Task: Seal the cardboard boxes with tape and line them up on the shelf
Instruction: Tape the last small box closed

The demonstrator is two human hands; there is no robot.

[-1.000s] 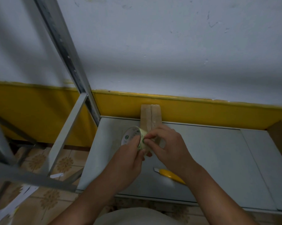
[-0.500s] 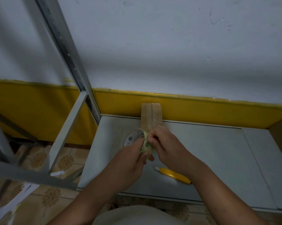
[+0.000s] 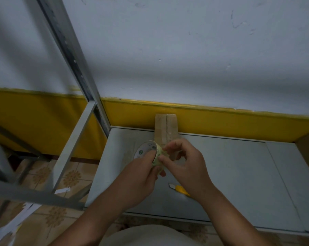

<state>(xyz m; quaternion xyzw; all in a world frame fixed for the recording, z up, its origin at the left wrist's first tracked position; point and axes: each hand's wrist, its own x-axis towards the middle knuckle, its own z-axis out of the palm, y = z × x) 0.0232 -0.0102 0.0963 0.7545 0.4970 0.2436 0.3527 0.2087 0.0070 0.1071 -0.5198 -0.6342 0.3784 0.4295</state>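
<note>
The left hand holds the tape roll; the right hand pinches its edge; next, peel the end free

yellow cutter | probably paper scraps on tiled floor

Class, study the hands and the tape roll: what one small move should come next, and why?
Probably peel the tape's loose end free with the right hand and draw it toward the box. The left hand grips the tape roll, the right fingertips pinch at its rim, and the box stands just behind; no long strip shows yet.
</note>
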